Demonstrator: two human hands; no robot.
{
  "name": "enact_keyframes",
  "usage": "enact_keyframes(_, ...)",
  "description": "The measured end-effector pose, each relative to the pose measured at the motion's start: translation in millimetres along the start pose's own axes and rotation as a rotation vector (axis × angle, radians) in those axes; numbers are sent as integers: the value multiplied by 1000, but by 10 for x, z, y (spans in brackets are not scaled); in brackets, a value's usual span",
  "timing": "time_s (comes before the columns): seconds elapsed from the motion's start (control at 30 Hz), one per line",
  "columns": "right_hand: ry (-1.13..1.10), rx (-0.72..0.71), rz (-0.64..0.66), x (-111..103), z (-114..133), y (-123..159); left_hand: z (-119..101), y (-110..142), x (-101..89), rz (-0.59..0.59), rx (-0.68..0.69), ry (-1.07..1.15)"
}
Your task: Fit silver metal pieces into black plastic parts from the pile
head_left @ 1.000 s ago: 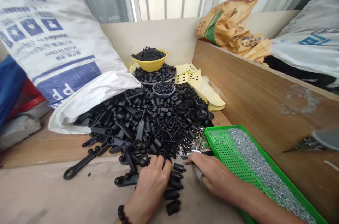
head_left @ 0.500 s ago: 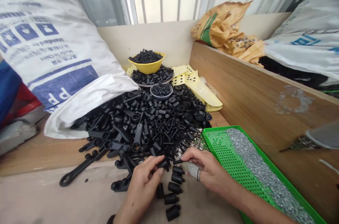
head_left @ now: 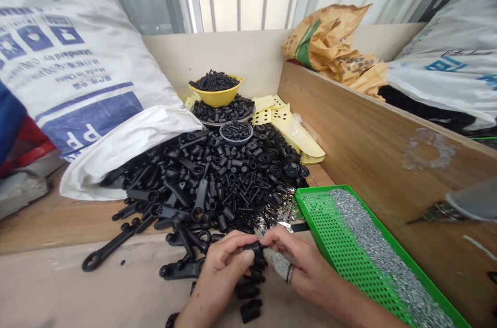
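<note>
In the head view, my left hand (head_left: 225, 266) is closed round a short black plastic cylinder (head_left: 253, 249), held sideways between thumb and fingers. My right hand (head_left: 301, 258) meets the cylinder's right end with a closed pinch. What sits between those fingertips is mostly hidden; only a small dark bit shows. One finger of that hand has a pale, worn wrapping (head_left: 278, 263). Beneath both hands, more cylinders of the same kind lie in a column on the table, the nearest cylinder (head_left: 251, 311) closest to me. My hands partly cover the others.
A large heap of black plastic parts (head_left: 217, 173) spreads ahead, with metal clips at its right edge. Behind it stand a yellow bowl (head_left: 217, 98) and a small clear bowl (head_left: 236, 139). A green perforated tray (head_left: 330, 235) of small metal pieces lies right, beside a wooden partition (head_left: 349, 126).
My hands have come together: the right hand has brought the thin black piece it pinched to the cylinder's end. The left hand has shifted slightly right and down with the cylinder.
</note>
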State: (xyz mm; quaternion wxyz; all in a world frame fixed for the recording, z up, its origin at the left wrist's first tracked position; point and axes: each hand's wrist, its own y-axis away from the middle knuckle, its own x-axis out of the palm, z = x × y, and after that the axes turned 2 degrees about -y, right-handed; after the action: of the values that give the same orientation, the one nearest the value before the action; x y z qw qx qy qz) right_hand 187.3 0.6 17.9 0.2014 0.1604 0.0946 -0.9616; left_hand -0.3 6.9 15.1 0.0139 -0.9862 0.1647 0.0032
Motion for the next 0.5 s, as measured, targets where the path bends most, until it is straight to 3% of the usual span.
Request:
enact_keyframes(0.1, 215, -3, 28, -54, 32, 21, 10, -2, 25, -25, 8, -25)
enact_keyframes(0.2, 360, -95, 81, -96, 22, 34, 12, -10, 37, -21, 32, -89)
enact_keyframes(0.5, 571, -225, 95, -112, -62, 131, -1, 4, 94, 31, -63, -110)
